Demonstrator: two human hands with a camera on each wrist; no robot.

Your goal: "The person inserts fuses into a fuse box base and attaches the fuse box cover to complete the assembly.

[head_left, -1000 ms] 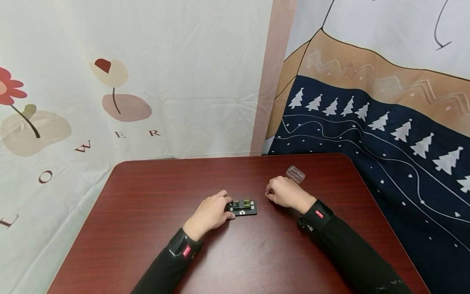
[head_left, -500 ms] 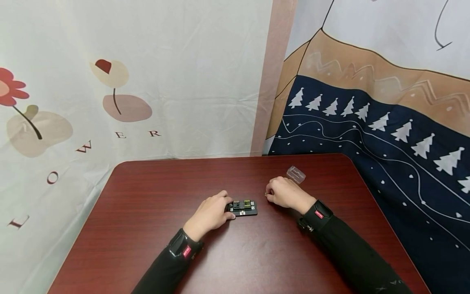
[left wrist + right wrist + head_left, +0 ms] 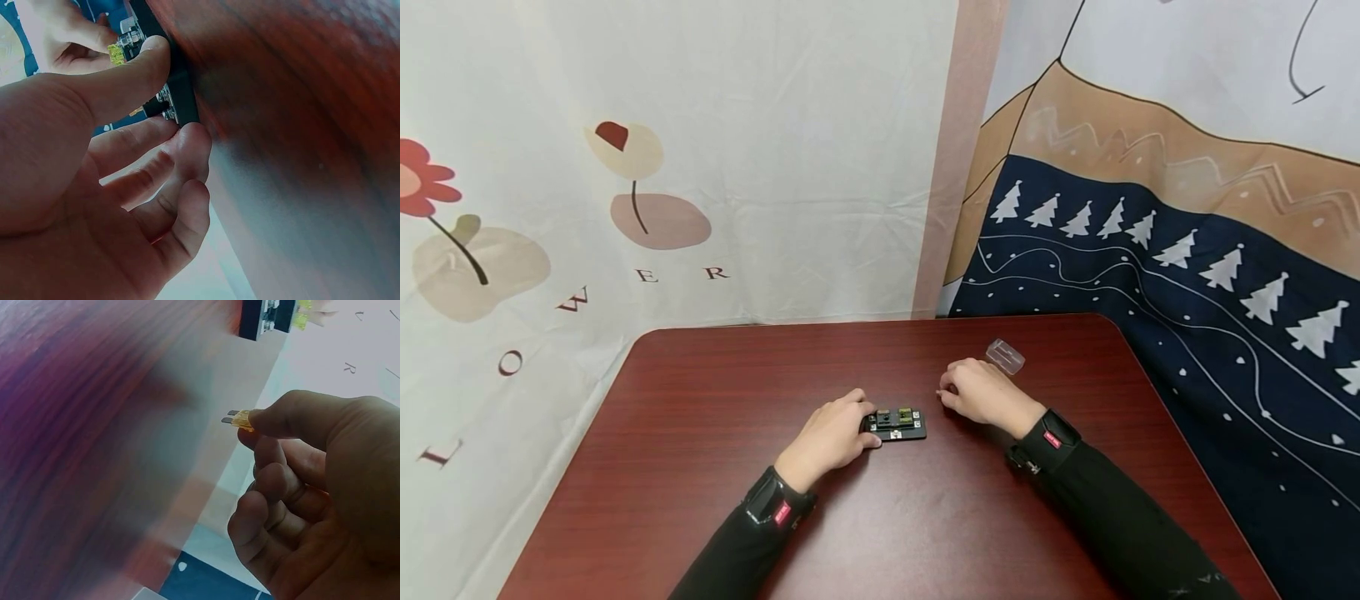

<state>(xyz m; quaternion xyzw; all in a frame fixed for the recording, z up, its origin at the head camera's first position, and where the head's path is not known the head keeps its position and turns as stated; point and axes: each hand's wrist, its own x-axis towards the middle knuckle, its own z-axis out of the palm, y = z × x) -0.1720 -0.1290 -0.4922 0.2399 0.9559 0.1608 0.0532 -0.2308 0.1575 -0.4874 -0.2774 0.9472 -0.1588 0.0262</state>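
Observation:
My left hand (image 3: 826, 437) grips the left end of a black fuse block (image 3: 896, 433), its thumb on the near side and fingers at the far side. A yellow part (image 3: 906, 413) stands on top of the block, toward its right end. To the right, my right hand (image 3: 987, 393) pinches a small orange-yellow blade fuse (image 3: 242, 420) between thumb and index finger. Two flat metal prongs of the fuse point away from the fingertips, toward the left. The other fingers of that hand are curled in. A gap of tabletop lies between the fuse and the block.
A clear plastic cover (image 3: 1005, 356) lies on the reddish-brown table (image 3: 737, 375) just beyond my right hand. Behind the table's far edge hang a pale printed cloth (image 3: 820, 167) and a dark blue one (image 3: 1075, 258) with white trees.
My right hand has shifted slightly left over the last half second, still pinching the fuse. The left hand and the fuse block have stayed in place.

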